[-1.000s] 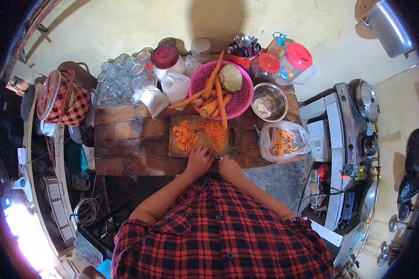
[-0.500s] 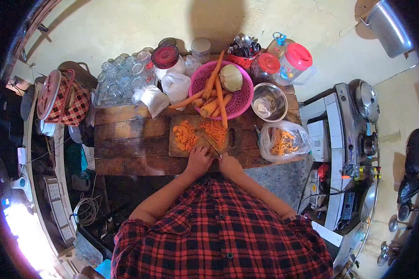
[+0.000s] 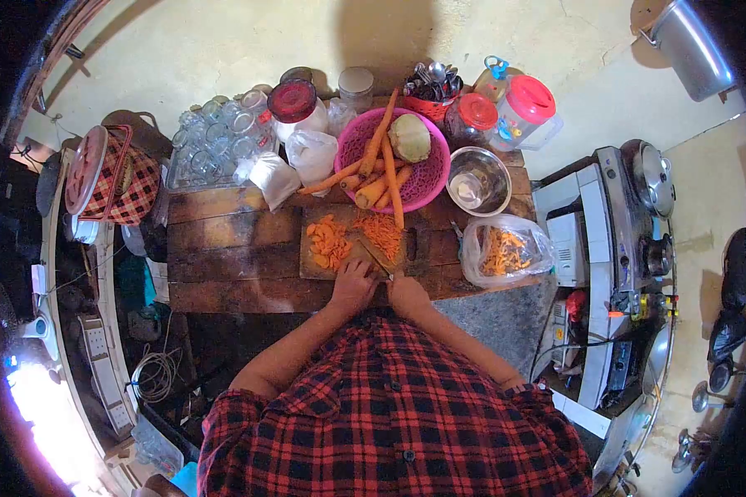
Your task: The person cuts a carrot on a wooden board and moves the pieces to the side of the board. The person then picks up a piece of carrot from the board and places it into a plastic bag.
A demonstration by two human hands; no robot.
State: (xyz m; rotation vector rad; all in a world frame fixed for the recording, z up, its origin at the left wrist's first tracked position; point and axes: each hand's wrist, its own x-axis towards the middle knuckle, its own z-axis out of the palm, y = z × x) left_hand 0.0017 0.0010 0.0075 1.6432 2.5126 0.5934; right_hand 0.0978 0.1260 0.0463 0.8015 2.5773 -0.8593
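A wooden cutting board [image 3: 313,270] lies at the front of the table. Sliced carrot [image 3: 327,242] is heaped on its left side, and thin carrot strips [image 3: 381,235] lie on the right. My right hand [image 3: 408,295] is closed round the handle of a knife [image 3: 375,257], whose blade slants up and left over the board. Beside the blade, my left hand [image 3: 355,283] rests at the board's near edge with its fingers bent and together. Whatever is under those fingertips is hidden.
Behind the board, a pink basket [image 3: 442,178] holds whole carrots [image 3: 392,178] and a pale round vegetable [image 3: 410,137]. To the right are a steel bowl [image 3: 501,199] and a plastic bag of cut carrot [image 3: 506,252]. Glasses [image 3: 217,137] and white bags [image 3: 273,178] stand back left.
Both hands and the knife stay in nearly the same place over the board. The whole view has shifted very slightly.
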